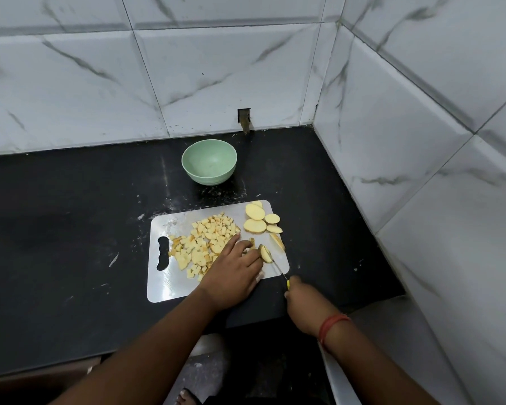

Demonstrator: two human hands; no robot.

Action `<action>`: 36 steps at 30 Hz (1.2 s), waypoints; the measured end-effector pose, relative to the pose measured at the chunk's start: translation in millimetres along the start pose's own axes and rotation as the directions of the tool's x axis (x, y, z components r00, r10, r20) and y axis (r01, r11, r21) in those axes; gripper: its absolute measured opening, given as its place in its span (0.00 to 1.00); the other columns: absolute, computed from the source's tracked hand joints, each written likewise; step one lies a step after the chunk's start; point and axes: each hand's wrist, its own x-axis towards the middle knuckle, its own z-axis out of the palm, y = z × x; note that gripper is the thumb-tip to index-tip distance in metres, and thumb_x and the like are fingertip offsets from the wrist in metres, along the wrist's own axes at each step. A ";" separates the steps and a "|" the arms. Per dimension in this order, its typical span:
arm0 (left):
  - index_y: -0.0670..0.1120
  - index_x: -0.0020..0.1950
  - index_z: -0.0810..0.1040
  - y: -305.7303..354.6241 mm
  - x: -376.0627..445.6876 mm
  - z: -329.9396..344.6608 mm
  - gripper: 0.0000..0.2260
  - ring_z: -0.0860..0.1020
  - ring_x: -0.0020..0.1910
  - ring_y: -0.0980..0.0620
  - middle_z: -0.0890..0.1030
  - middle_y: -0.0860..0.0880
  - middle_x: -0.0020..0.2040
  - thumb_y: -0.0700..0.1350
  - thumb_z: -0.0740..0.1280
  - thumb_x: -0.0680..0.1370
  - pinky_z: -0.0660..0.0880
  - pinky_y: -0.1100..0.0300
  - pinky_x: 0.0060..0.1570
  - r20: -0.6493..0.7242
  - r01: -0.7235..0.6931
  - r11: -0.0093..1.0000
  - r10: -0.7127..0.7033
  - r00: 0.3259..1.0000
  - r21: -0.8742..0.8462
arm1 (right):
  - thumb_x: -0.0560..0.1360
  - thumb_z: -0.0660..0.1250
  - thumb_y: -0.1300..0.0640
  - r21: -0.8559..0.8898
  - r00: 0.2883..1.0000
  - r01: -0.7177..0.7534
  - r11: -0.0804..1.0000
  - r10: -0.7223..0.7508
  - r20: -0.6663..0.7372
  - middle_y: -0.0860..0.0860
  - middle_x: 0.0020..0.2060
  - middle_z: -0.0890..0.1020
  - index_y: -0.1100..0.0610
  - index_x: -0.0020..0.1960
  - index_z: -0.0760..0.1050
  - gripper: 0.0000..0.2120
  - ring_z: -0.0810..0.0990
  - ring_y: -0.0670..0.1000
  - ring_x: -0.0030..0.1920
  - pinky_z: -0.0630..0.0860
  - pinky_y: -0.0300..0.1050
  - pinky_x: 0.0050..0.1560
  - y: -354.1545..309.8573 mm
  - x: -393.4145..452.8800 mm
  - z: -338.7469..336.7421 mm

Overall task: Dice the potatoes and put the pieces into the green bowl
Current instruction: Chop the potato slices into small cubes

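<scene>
Lighting is even and moderately bright, falling from overhead. My left hand [234, 276] throws only a soft shadow onto the cutting board [170, 285]. The board's near left corner carries pale glare. The black counter [70, 229] reads dull, with faint sheen. Wall tiles [216, 68] bow toward the frame edges from the wide lens. My forearms along the bottom edge are soft, slightly blurred.

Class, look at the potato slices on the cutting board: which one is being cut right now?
The slice at the board's near right, pinned by the left hand with the knife on it. The other round slices lie untouched at the far right corner.
</scene>
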 end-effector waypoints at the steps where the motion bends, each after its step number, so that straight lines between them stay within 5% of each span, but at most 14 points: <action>1: 0.45 0.56 0.81 0.5 -1.0 -0.1 0.14 0.74 0.63 0.43 0.79 0.49 0.56 0.52 0.60 0.83 0.61 0.40 0.74 -0.006 0.005 1.000 -0.004 1.000 0.004 | 0.82 0.56 0.59 0.010 1.000 -0.006 1.000 0.006 -0.003 0.61 0.55 0.79 0.57 0.54 0.63 0.03 0.80 0.59 0.54 0.68 0.43 0.43 -1.3 2.8 -1.9; 7: 0.45 0.65 0.78 6.7 -2.0 2.0 0.18 0.74 0.66 0.42 0.78 0.46 0.64 0.53 0.60 0.83 0.63 0.39 0.74 -0.024 0.010 1.000 -0.010 1.000 -0.021 | 0.82 0.56 0.58 0.065 0.999 -0.027 0.998 0.029 -0.027 0.59 0.54 0.80 0.62 0.64 0.64 0.13 0.79 0.56 0.50 0.70 0.44 0.44 -1.2 13.2 -7.2; 15: 0.45 0.68 0.78 12.4 -6.6 5.3 0.20 0.70 0.73 0.44 0.77 0.46 0.69 0.56 0.58 0.84 0.60 0.40 0.76 0.032 0.041 0.999 -0.040 0.999 -0.010 | 0.83 0.55 0.54 0.129 0.998 0.017 0.992 -0.009 -0.062 0.58 0.50 0.79 0.60 0.59 0.66 0.10 0.77 0.53 0.45 0.71 0.44 0.44 0.0 7.0 -9.0; 32: 0.47 0.69 0.78 12.9 -10.1 4.4 0.19 0.68 0.74 0.44 0.77 0.48 0.68 0.55 0.58 0.84 0.57 0.38 0.76 0.039 0.056 0.997 -0.054 0.998 -0.057 | 0.82 0.54 0.57 -0.072 0.999 0.050 0.996 -0.051 -0.010 0.55 0.41 0.74 0.55 0.50 0.61 0.03 0.73 0.54 0.39 0.67 0.45 0.40 -9.4 18.7 -8.0; 36: 0.46 0.70 0.78 13.0 -10.1 3.5 0.21 0.68 0.74 0.43 0.77 0.48 0.69 0.56 0.57 0.84 0.58 0.38 0.76 0.049 0.061 0.997 -0.059 0.997 -0.050 | 0.81 0.56 0.59 -0.132 0.999 0.039 0.990 -0.035 0.035 0.59 0.49 0.79 0.57 0.50 0.60 0.04 0.76 0.55 0.42 0.67 0.45 0.41 -14.2 25.7 -15.2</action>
